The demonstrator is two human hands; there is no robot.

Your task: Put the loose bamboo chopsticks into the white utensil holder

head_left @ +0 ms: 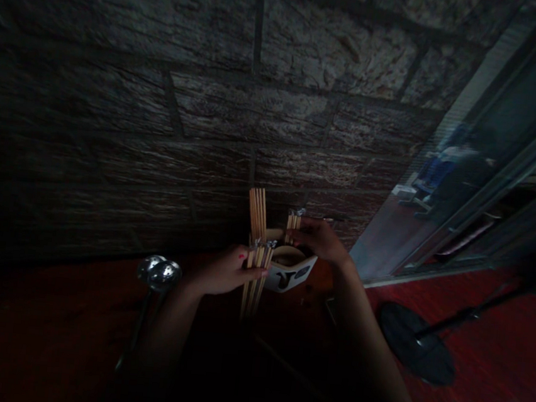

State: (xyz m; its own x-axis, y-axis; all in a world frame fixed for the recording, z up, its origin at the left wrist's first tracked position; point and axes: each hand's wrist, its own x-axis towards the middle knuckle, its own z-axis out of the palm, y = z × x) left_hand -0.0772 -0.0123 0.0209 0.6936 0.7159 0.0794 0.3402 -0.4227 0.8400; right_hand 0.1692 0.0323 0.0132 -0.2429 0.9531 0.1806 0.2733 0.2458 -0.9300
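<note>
My left hand [227,272] is closed round a bundle of wooden chopsticks [258,260], which stands upright with its lower ends hanging below the fingers. Over a white box-shaped holder [291,278] with a dark print on its front, my right hand [320,239] pinches a smaller bunch of chopsticks [292,226]. Shiny caps or wrapping show at the tops of both bunches. Behind my left hand, more chopsticks [258,211] rise upright; their lower ends are hidden, so I cannot tell whether they stand in the holder.
Two shiny metal ladles [159,273] lie left of my left forearm on the reddish-brown table [47,325]. A rough stone-block wall [210,107] rises directly behind. To the right are a glass door [467,150] and a round black stand base [418,345] on red floor. The light is dim.
</note>
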